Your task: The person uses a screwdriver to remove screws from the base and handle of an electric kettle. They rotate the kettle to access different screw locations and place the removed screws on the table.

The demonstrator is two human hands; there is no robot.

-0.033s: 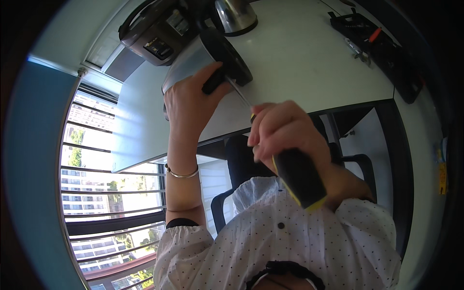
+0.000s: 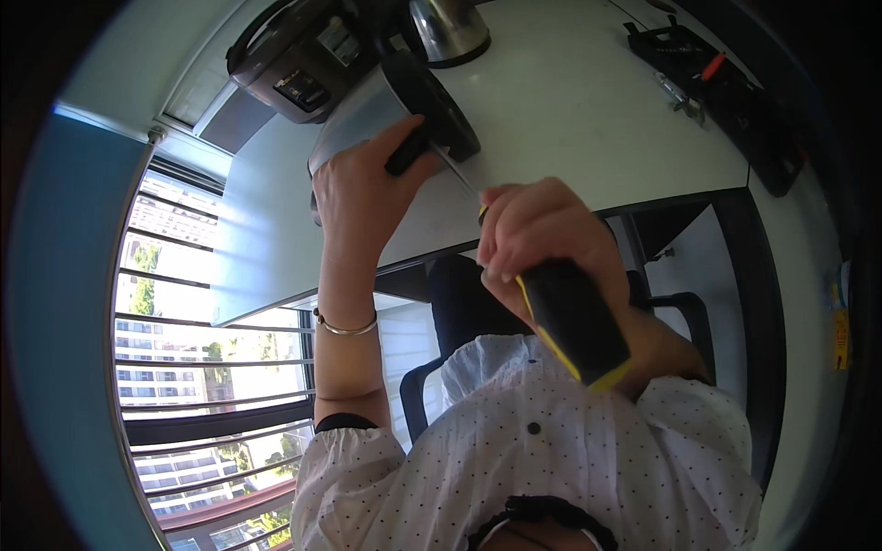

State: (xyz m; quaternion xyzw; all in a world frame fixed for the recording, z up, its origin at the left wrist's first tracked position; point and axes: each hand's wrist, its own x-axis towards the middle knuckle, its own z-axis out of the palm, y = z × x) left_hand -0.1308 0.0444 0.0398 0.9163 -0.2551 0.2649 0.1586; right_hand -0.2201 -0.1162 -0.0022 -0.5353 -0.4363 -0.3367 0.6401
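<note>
My left hand [image 2: 363, 179] is closed around a black, handle-like part on a silver vessel [image 2: 354, 115], which lies tipped on the table. A wide black round end [image 2: 432, 101] of the vessel faces right. My right hand [image 2: 551, 234] grips a black and yellow screwdriver [image 2: 574, 321], its thick handle pointing back toward my chest. The thin metal shaft runs up and left to the black part beside my left thumb and fingers. Its tip is hidden there, so I cannot tell what it touches.
A dark rice cooker [image 2: 294, 69] and a steel kettle-like vessel [image 2: 447, 32] stand behind the tipped one. At the far right lies a black tool case [image 2: 726, 101] with a red-handled tool [image 2: 713, 64]. A chair [image 2: 684, 308] and the table's front edge are near my arms; a barred window [image 2: 211, 340] is left.
The rear end of the screwdriver handle has swung slightly right and up, and my right hand has turned with it. My left hand and the silver vessel stay nearly still.
</note>
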